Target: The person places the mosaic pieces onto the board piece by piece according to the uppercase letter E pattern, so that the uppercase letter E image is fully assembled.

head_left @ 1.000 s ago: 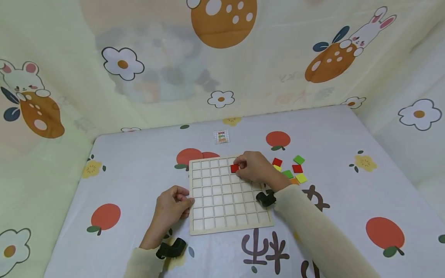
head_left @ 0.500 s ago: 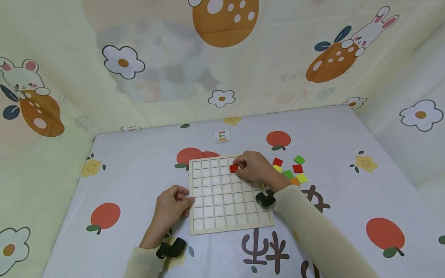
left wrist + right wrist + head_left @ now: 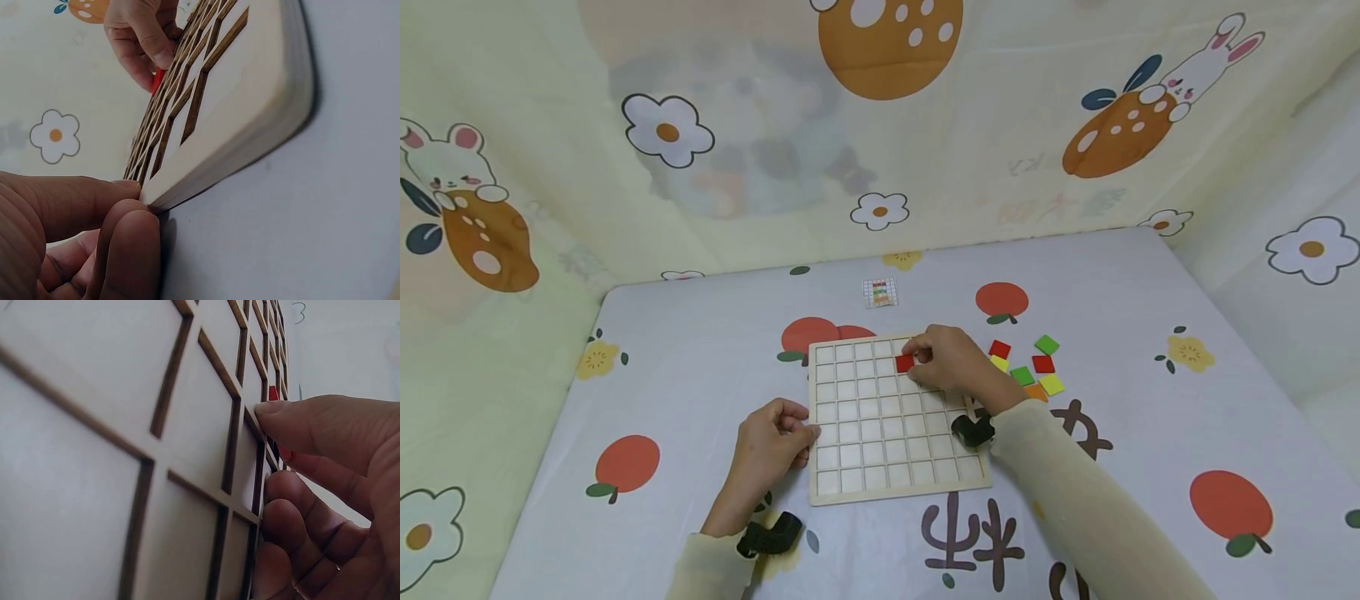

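A square wooden grid board [image 3: 859,498] lies on the table, its cells framed by thin raised strips. My right hand [image 3: 951,360] is over its upper right part and pinches a small red square tile [image 3: 904,364] between thumb and fingers. In the right wrist view only slivers of that red tile [image 3: 273,393] show past the thumb; the other fingertips rest against the board. My left hand [image 3: 767,442] holds the board's left edge, with thumb and finger [image 3: 133,250] at the rim in the left wrist view.
Right of the board lie several loose tiles, among them a green tile [image 3: 1047,344], a red tile [image 3: 1043,364] and a yellow tile [image 3: 1051,383]. A small card with a coloured grid pattern [image 3: 880,292] lies behind the board. A printed cloth [image 3: 737,183] hangs behind the table.
The red tile has shifted very slightly left on the board with the right fingers on it. The left hand and the board stay put.
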A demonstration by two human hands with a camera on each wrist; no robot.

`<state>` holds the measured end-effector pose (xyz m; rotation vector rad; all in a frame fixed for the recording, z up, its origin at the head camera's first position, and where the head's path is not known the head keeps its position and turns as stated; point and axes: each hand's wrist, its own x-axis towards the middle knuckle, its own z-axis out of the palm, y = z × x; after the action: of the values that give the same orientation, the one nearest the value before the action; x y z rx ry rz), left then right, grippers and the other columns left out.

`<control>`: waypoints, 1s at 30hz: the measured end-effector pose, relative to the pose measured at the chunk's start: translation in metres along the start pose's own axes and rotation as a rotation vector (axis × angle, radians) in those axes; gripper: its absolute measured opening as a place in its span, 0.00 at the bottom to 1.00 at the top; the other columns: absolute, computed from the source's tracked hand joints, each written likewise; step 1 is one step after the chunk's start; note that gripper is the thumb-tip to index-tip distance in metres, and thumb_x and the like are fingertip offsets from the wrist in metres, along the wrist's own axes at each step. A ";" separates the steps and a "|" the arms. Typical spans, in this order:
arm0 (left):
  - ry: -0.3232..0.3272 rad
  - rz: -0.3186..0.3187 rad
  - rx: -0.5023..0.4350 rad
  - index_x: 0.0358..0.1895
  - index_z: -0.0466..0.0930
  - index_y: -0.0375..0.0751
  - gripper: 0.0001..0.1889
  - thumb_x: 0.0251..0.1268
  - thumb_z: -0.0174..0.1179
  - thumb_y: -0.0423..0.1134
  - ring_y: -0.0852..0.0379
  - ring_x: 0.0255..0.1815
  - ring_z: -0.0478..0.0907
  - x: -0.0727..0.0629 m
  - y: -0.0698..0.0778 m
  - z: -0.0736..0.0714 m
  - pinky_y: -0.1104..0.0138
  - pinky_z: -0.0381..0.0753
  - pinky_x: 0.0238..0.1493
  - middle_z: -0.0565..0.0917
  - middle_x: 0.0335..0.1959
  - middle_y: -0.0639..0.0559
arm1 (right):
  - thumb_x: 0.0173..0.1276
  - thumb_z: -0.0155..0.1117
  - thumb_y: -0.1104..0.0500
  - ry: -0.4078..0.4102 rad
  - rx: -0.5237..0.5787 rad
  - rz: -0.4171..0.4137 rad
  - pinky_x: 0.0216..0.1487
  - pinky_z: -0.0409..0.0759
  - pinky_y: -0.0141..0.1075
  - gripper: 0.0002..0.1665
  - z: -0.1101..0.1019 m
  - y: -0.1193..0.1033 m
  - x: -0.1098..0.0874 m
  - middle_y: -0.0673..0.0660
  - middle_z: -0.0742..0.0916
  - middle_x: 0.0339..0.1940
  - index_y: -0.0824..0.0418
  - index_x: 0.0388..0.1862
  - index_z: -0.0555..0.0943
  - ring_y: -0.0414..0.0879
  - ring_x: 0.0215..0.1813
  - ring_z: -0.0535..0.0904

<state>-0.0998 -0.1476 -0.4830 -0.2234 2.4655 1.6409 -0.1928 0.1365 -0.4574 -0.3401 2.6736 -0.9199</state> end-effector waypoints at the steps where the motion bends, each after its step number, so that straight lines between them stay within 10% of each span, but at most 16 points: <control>1: 0.001 0.001 0.001 0.45 0.82 0.33 0.10 0.62 0.70 0.29 0.58 0.18 0.79 0.000 0.000 0.000 0.70 0.82 0.21 0.80 0.27 0.47 | 0.68 0.72 0.60 0.000 0.001 0.001 0.39 0.74 0.38 0.16 0.000 0.000 0.000 0.54 0.79 0.36 0.57 0.54 0.88 0.49 0.41 0.74; 30: 0.014 -0.015 0.013 0.46 0.82 0.34 0.11 0.62 0.71 0.30 0.57 0.18 0.79 0.000 -0.001 0.001 0.69 0.83 0.21 0.80 0.27 0.47 | 0.69 0.70 0.58 0.130 0.086 0.002 0.51 0.84 0.46 0.23 -0.017 0.024 -0.022 0.57 0.85 0.50 0.61 0.63 0.84 0.54 0.52 0.80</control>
<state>-0.0996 -0.1469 -0.4843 -0.2522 2.4778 1.6221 -0.1812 0.1719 -0.4553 -0.2667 2.7387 -1.0878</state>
